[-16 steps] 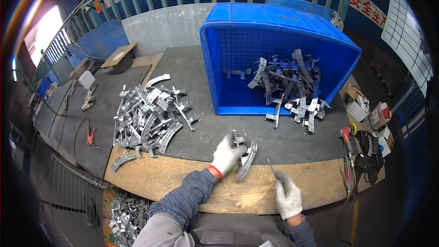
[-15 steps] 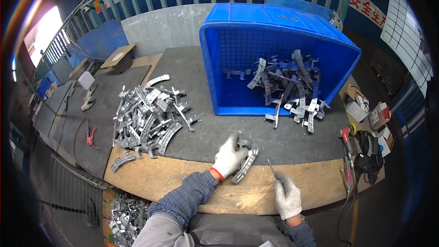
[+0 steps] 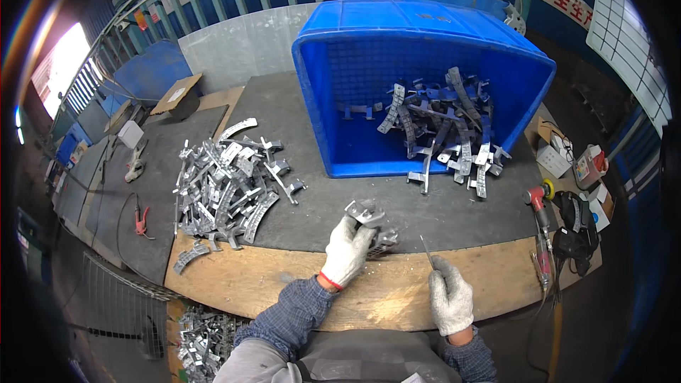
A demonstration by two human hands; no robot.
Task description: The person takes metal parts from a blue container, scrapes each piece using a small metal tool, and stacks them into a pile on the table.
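My left hand (image 3: 347,251), in a white knit glove with a red cuff edge, is closed round a grey metal bracket (image 3: 365,211) above the front of the bench. Part of the bracket shows past the thumb side, and the fingers hide its middle. To the right, my right hand (image 3: 450,298), gloved too, grips a thin pointed metal tool (image 3: 426,251) with its tip upward; its handle is hidden in the fist. The tool stands apart from the bracket. A heap of similar curved metal brackets (image 3: 225,186) lies to the left of my left hand.
A blue plastic crate (image 3: 312,99) lies on its side at the back, with several brackets (image 3: 454,124) spilling from its mouth. A red air tool (image 3: 537,206) lies at the right edge, a red-handled blow gun (image 3: 142,221) at left. More parts (image 3: 202,337) sit below the bench.
My left hand has turned the bracket, whose long curved side faced right before, and its end now points up and away. My right hand still holds the tool in nearly the same place.
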